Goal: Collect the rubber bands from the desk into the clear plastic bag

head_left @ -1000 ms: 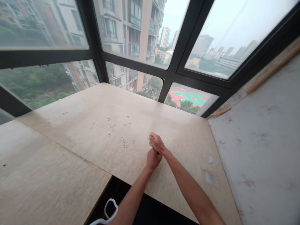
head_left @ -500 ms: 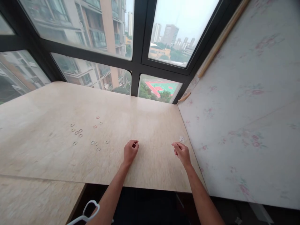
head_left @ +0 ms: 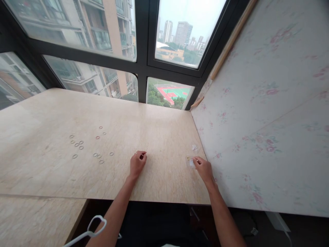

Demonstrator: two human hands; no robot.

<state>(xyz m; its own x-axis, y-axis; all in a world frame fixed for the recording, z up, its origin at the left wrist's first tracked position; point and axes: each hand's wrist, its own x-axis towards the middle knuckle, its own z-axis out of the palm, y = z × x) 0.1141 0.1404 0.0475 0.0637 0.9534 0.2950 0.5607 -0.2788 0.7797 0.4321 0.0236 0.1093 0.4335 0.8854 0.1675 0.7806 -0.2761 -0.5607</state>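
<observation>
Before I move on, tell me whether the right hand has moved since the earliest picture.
Yes. Judged against the floral wall, the right hand has moved rightward across the table, closer to that wall; it is now at the clear packet.

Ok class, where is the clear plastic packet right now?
In the head view, the clear plastic packet is toward the right end of the tabletop, at the right hand, with the small white scrap just beyond it.
</observation>
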